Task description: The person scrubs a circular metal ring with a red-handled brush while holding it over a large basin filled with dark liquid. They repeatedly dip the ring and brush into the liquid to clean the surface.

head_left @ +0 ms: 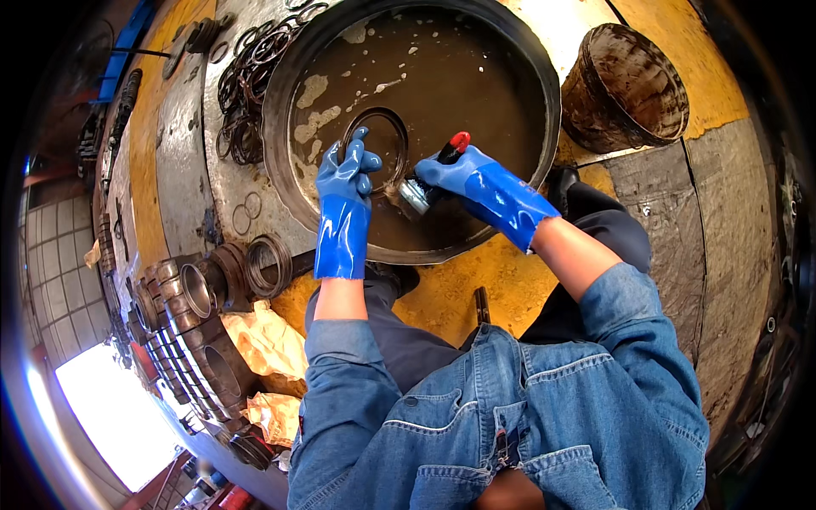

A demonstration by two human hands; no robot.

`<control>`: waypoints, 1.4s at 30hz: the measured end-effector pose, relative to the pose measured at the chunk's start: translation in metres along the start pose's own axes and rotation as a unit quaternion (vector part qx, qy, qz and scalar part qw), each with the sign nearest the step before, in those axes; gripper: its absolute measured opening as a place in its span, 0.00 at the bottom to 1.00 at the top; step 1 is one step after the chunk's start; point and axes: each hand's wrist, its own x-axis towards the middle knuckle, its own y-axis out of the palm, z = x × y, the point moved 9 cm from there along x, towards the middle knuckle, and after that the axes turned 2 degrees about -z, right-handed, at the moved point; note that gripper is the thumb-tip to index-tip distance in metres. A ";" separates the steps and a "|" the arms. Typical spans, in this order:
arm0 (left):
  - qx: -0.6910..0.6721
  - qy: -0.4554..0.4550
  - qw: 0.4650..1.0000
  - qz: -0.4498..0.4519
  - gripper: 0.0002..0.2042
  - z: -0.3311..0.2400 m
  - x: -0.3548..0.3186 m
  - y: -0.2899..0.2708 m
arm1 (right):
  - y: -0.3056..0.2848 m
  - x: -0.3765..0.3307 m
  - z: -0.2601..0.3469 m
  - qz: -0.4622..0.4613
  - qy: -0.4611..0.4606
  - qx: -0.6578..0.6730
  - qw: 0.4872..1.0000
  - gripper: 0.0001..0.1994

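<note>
Both my hands wear blue rubber gloves and are over a wide round tub (280,183) of murky brown liquid. My left hand (347,170) grips a thin dark metal ring (405,140) by its left side, fingers curled around the rim. In my right hand (455,174) is a paintbrush (415,195) with a black handle, a red tip and a metal ferrule. Its bristles are at the lower right of the ring; whether they touch it I cannot tell. Patches of pale foam float at the tub's left.
Left of the tub lies a heap of dark rings (246,93). Nearer me are two thin rings (246,212), stacked larger metal rings (269,265), cylindrical metal parts (217,365) and crumpled brown paper (268,340). A dirty bucket (625,89) stands tilted at the right.
</note>
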 end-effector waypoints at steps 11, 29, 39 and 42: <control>0.090 -0.022 0.996 0.010 0.16 0.006 0.001 0.010 | -0.025 -0.012 0.072 -0.159 -0.419 -0.147 0.882 0.16; 0.088 0.001 0.995 0.042 0.16 0.002 -0.008 0.021 | 0.017 -0.012 0.021 0.083 -0.039 0.034 0.995 0.17; 0.044 -0.023 0.996 -0.070 0.18 0.008 0.004 -0.013 | -0.009 0.001 0.028 -0.243 -0.256 -0.283 0.892 0.12; -0.014 -0.053 0.997 -0.047 0.15 0.018 0.015 -0.020 | -0.026 0.026 -0.003 -0.188 -0.097 -0.170 0.963 0.13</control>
